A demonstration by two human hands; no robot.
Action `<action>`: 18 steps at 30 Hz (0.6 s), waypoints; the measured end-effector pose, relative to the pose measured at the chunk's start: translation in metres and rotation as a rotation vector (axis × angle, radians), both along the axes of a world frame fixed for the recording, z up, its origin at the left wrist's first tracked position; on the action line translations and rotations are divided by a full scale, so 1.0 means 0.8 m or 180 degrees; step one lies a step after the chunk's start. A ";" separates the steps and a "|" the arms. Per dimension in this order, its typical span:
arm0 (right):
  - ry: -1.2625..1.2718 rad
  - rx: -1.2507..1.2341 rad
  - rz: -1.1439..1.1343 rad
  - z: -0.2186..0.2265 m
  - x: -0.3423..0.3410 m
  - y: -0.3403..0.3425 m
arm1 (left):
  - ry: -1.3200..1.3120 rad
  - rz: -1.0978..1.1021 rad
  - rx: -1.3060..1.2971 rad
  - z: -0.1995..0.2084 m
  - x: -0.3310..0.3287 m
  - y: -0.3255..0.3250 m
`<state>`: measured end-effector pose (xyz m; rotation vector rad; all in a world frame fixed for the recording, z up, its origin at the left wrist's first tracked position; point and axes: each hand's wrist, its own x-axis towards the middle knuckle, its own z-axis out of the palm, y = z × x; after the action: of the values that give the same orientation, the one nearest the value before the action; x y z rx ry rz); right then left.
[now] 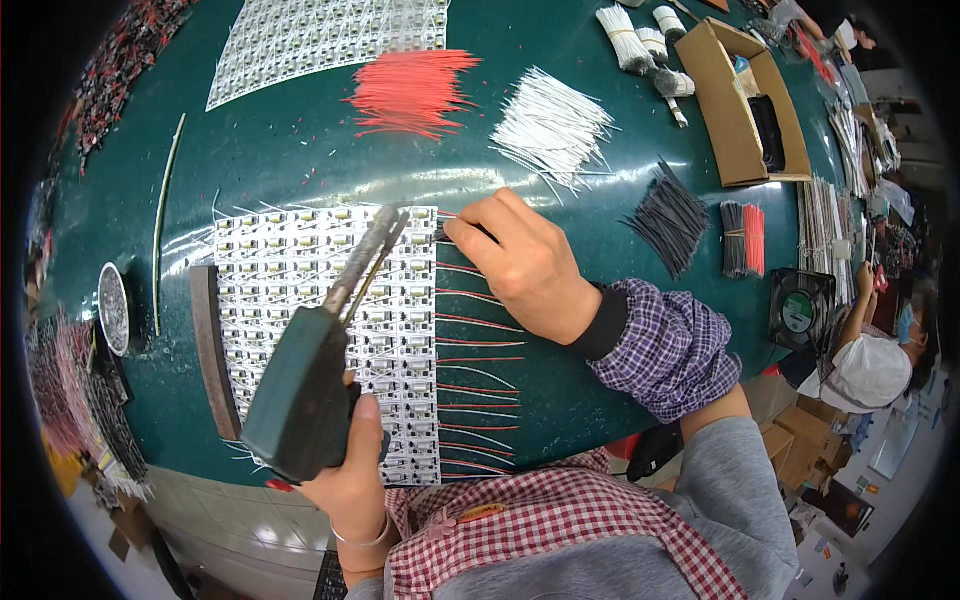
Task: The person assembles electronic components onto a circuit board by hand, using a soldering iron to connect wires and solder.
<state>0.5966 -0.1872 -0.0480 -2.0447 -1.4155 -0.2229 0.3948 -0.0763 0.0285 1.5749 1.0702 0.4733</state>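
Note:
My left hand [352, 452] is closed round the handle of a dark green soldering gun [296, 392]. Its metal tip [385, 235] points up over the top right part of a white circuit board panel [290, 340]. My right hand [520, 262] is closed in a pinch at the panel's upper right edge. A thin black wire [487, 233] shows between its fingers, mostly hidden by them. Below that hand, red and white wires [480, 320] stick out from the panel's right edge in a column. The panel lies flat on a green table [580, 400].
Piles of red wires [415, 93], white wires [552, 128] and black wires [668, 220] lie beyond the panel. A cardboard box [742, 100] and a fan [802, 302] stand at right. A dark bar [214, 350] and round dish [114, 308] are left. Another person [862, 350] sits at far right.

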 end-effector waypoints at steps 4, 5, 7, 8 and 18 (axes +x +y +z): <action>-0.0188 0.0111 0.0018 -0.002 0.002 0.004 | -0.0992 0.0411 -0.0884 0.004 -0.005 0.012; -0.0191 0.0114 0.0016 -0.001 0.002 0.004 | -0.1408 0.0325 -0.1297 0.001 -0.014 0.022; -0.0199 0.0123 0.0013 0.000 0.002 0.004 | -0.1502 0.0118 -0.1644 -0.006 -0.031 0.035; -0.0198 0.0124 0.0017 -0.001 0.002 0.004 | -0.1644 0.0325 -0.1955 -0.006 -0.034 0.035; -0.0088 0.0252 0.0110 0.007 -0.007 -0.004 | -0.1189 0.0206 -0.0777 -0.007 -0.031 0.000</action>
<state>0.5909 -0.1902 -0.0423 -1.9586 -1.4348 -0.2890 0.3698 -0.0761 0.0229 1.1831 0.8563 0.6278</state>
